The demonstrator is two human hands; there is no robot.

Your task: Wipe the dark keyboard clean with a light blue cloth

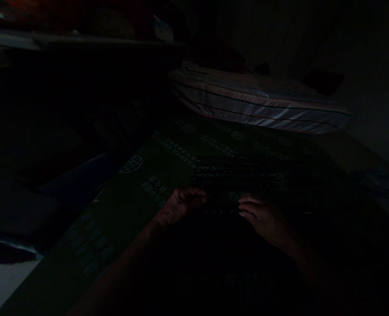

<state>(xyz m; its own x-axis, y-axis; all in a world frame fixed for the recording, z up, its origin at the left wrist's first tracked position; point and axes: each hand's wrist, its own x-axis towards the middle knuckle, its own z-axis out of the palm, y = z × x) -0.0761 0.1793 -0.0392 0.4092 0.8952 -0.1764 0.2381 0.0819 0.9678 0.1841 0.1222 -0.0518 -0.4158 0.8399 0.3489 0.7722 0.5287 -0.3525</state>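
Note:
The view is very dark. My left hand (183,204) is closed in a pinch, thumb and forefinger together, at the left part of a black piece (220,212) with a row of small light dots. My right hand (260,215) is at the right part of that piece, its fingers bent and pressed together. What exactly lies between the fingers of either hand is lost in the dark. Just beyond my hands, several long black strips (237,171) with similar bright dots lie side by side on a green printed board (131,206).
A striped, cloth-covered mattress or cushion (260,103) lies at the far end of the board. On the left stands a dark shelf or table with a pale edge (82,39). A blue object (82,177) is beside the board's left edge. Crumpled cloth (378,182) shows faintly at right.

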